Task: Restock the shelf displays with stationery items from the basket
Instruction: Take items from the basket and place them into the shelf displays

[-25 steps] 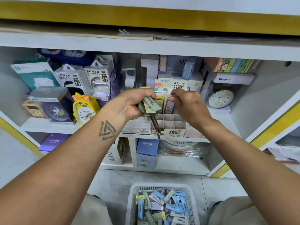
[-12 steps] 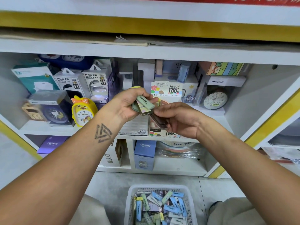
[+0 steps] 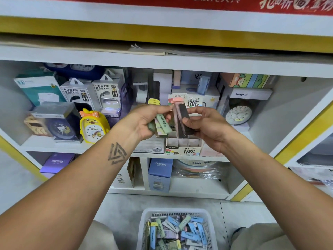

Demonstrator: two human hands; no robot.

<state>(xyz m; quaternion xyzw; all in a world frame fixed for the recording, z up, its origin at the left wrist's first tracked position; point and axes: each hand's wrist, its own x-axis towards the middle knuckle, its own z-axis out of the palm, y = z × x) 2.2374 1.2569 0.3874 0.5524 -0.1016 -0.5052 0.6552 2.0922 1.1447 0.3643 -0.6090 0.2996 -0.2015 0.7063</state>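
My left hand (image 3: 144, 121) grips a small bundle of pastel lead cases (image 3: 162, 124), green on top, one with a yellow cap sticking out behind. My right hand (image 3: 205, 126) pinches two dark cases with a pink cap (image 3: 181, 120), held upright between the hands. Both hands hover just above the cardboard display box with dividers (image 3: 183, 146) on the middle shelf; its front slots look empty. On the floor below stands the white basket (image 3: 144, 224) holding several blue, green and purple cases.
The shelf holds power bank boxes (image 3: 79, 94), a yellow duck alarm clock (image 3: 93, 128), a 2B lead box (image 3: 151, 147) left of the display and a white clock (image 3: 238, 114) to the right. Blue and purple boxes (image 3: 160, 174) fill the lower shelf. My knees flank the basket.
My right hand left the display box, came to the left hand and took dark pink-capped cases, which it now holds upright. The camera view tilted up slightly.
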